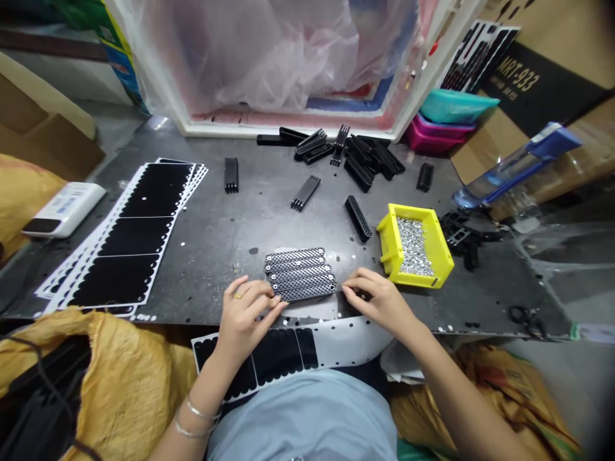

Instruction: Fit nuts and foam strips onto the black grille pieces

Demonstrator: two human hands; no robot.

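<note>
scuffed dark worktable [211, 237] | white frame [230, 130] at rear | grey floor [113, 121] left | cardboard carton [581, 57] right

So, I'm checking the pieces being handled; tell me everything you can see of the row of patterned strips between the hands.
The row of patterned strips holds several long, narrow pieces side by side, with pale-and-dark lattice tops, small bright spots near some ends and dark edges; they look like plastic. It lies flat on the dark tabletop, partly over a pale sheet. The left hand touches its near left corner; the right hand is close to its right end, apparently not touching.
</note>
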